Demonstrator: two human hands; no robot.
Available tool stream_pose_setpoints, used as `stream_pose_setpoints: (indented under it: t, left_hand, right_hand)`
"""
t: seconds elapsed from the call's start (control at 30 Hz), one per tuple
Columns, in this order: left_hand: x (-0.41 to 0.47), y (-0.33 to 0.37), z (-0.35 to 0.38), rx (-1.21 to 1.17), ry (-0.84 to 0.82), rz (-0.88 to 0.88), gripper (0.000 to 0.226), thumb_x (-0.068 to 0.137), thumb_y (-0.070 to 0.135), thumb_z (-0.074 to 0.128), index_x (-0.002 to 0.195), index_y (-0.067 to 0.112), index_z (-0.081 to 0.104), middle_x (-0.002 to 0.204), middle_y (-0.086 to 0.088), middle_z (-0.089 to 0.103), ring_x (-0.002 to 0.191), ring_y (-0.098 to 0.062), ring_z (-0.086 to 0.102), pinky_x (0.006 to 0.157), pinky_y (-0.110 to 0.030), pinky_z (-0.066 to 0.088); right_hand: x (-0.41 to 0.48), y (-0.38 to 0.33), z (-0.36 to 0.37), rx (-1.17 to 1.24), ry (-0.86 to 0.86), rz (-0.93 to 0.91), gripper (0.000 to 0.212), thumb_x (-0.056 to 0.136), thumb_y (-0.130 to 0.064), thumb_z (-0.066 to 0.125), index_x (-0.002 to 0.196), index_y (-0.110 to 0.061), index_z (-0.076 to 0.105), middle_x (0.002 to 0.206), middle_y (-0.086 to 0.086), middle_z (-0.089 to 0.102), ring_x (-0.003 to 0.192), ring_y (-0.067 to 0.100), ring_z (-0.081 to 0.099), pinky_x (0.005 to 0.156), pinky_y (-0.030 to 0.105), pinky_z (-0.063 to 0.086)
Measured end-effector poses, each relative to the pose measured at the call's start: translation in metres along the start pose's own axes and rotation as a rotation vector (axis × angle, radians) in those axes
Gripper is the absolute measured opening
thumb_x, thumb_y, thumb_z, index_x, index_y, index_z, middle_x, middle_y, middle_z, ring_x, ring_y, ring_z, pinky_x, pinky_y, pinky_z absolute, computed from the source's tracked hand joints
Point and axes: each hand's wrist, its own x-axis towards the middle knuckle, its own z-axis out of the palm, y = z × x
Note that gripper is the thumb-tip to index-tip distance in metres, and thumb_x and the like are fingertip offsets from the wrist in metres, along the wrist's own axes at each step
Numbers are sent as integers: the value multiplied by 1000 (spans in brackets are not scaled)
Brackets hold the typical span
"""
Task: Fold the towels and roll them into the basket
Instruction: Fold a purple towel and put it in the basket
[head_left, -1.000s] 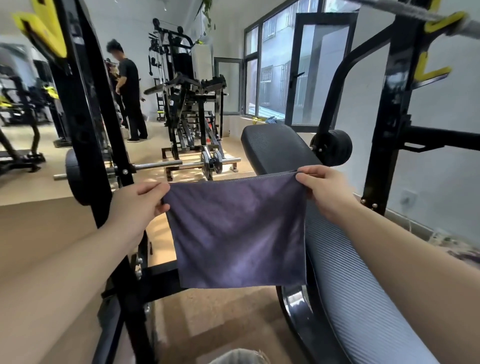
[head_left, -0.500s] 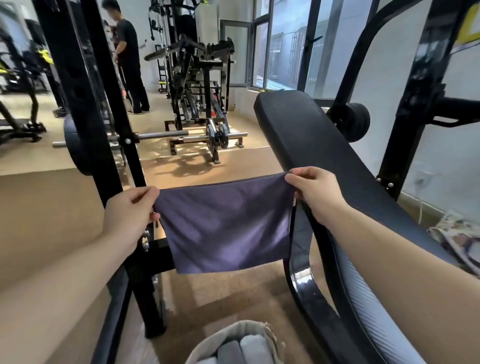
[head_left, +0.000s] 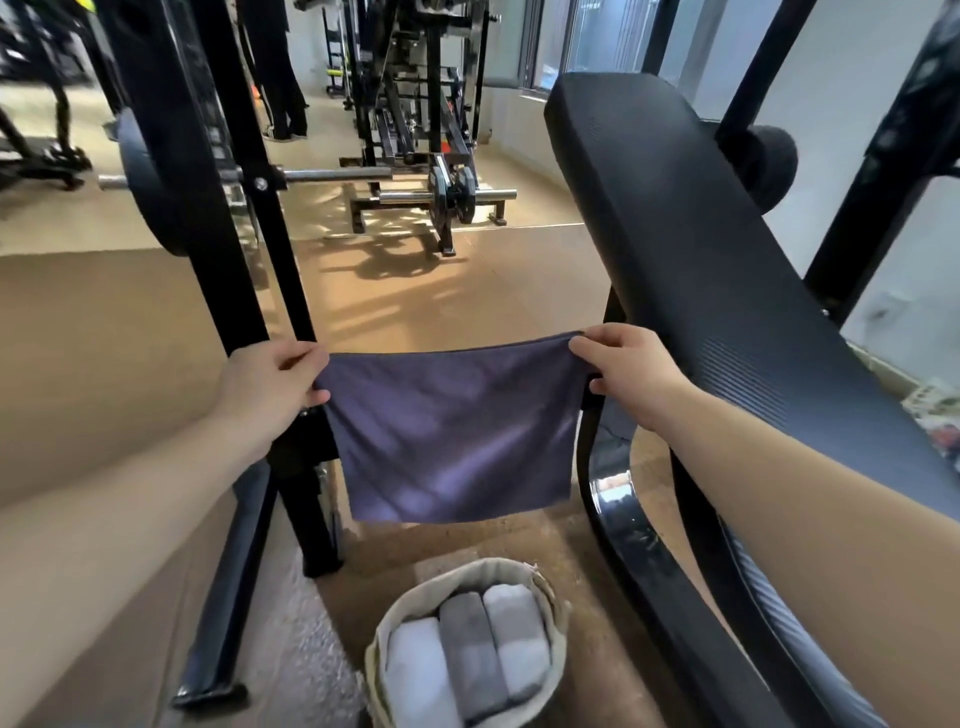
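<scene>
A purple towel (head_left: 452, 431) hangs flat in the air in front of me, held by its two top corners. My left hand (head_left: 267, 387) pinches the left corner and my right hand (head_left: 621, 366) pinches the right corner. Below it on the floor stands a round beige basket (head_left: 553, 603). Inside lie three rolled towels side by side: a white one (head_left: 418, 670), a grey one (head_left: 472, 654) and a pale one (head_left: 517, 636).
A black padded gym bench (head_left: 701, 249) slopes along the right, its curved frame (head_left: 608, 499) close to the basket. A black rack upright (head_left: 270, 260) with a barbell (head_left: 332, 174) stands left. More weight machines (head_left: 415, 104) fill the back; a person's legs (head_left: 280, 67) show far off.
The view has tipped downward, so the basket with its rolled towels has come fully into sight. Both hands still hold the towel spread by its top corners, now lower in the picture.
</scene>
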Motion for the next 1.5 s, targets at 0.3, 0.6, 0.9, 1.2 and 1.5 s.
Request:
stream_pose_setpoints:
  t: [0.3, 0.6, 0.9, 1.2, 1.5]
  left_hand:
    - [-25, 14, 7, 321, 36, 160, 9, 96, 29, 67, 101, 30, 74, 97, 14, 72, 89, -12, 69, 82, -27, 50]
    - [-43, 32, 40, 55, -89, -37, 7, 99, 16, 64, 98, 18, 70, 98, -9, 70, 62, -18, 70, 58, -23, 59]
    - [-69, 52, 74, -87, -239, -127, 5, 98, 10, 66, 102, 10, 69, 98, -11, 70, 63, -13, 70, 60, -21, 58]
    - [-82, 57, 92, -15, -318, -122, 10, 95, 16, 71, 105, 15, 72, 93, -8, 77, 77, -17, 76, 65, -32, 62]
    - [-84, 55, 96, 39, -313, -95, 18, 95, 12, 67, 111, 17, 71, 94, -4, 76, 76, -13, 76, 68, -29, 63]
  right_hand:
    - [-2, 1, -8, -110, 111, 50, 18, 94, -19, 69, 96, -1, 69, 91, 10, 70, 77, 17, 64, 50, 19, 49]
    - [-15, 9, 7, -215, 108, 35, 20, 93, -30, 70, 83, -12, 71, 77, 7, 73, 71, 21, 70, 63, 34, 62]
    - [-35, -5, 32, -183, -29, -29, 15, 92, -30, 69, 84, -17, 71, 76, 4, 75, 72, 25, 74, 66, 39, 64]
    - [-60, -9, 64, -271, -175, -169, 14, 93, -36, 67, 85, -25, 70, 81, -3, 74, 80, 17, 71, 77, 46, 62]
    - [-67, -6, 68, -412, -165, -258, 12, 92, -29, 67, 91, -22, 77, 84, -6, 74, 82, 11, 68, 77, 34, 58]
